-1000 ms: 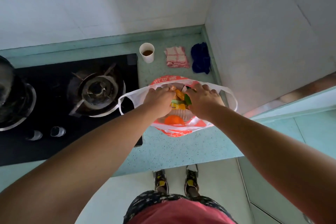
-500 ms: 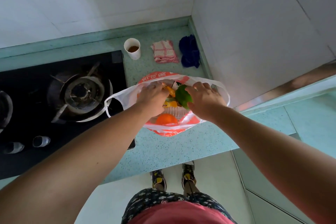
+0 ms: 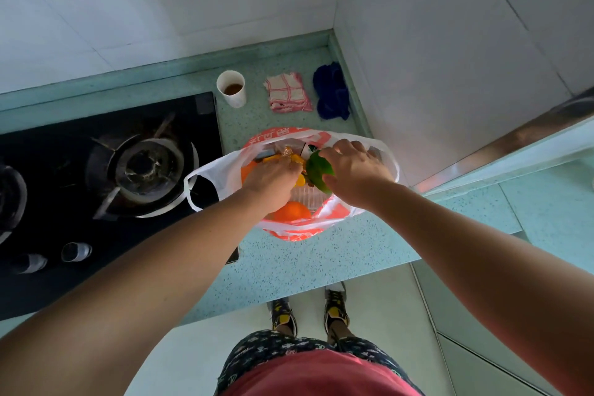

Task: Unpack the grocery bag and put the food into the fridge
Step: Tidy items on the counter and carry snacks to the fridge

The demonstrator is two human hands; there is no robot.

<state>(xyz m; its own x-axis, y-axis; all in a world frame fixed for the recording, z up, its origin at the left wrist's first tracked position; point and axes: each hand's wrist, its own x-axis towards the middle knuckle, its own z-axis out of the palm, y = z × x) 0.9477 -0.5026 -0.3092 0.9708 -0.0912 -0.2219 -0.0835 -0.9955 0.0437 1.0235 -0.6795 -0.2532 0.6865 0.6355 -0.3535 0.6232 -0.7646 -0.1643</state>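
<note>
Lifting is what I read here: my right hand point(image 3: 353, 173) has fingers and thumb curled round a green vegetable point(image 3: 316, 170) (a pepper, I would guess) and holds it at the mouth of the bag point(image 3: 334, 212). A second ago only a sliver of green showed among the contents. Half a second ago it had come up under the palm, and now most of it stands clear of the other food. My left hand point(image 3: 273, 175) stays down inside the bag, fingers bent onto the yellow packets point(image 3: 300, 182). I cannot tell whether it grips them or only presses them down. The two hands are close together over the opening.

The bag stands on the worktop point(image 3: 289, 267) toward its front edge, just right of the hob point(image 3: 144, 170), with one handle loop flopped onto the hob's edge. An orange point(image 3: 291, 210) lies at the near side of the bag. Along the back edge sit a cup point(image 3: 231, 88), a checked cloth point(image 3: 287, 93) and a blue cloth point(image 3: 332, 92), apart from the bag.

For the task, the first item is coming free and no more than that. The other food is not yet out, and no fridge is in view, so I will have to turn to find it.
</note>
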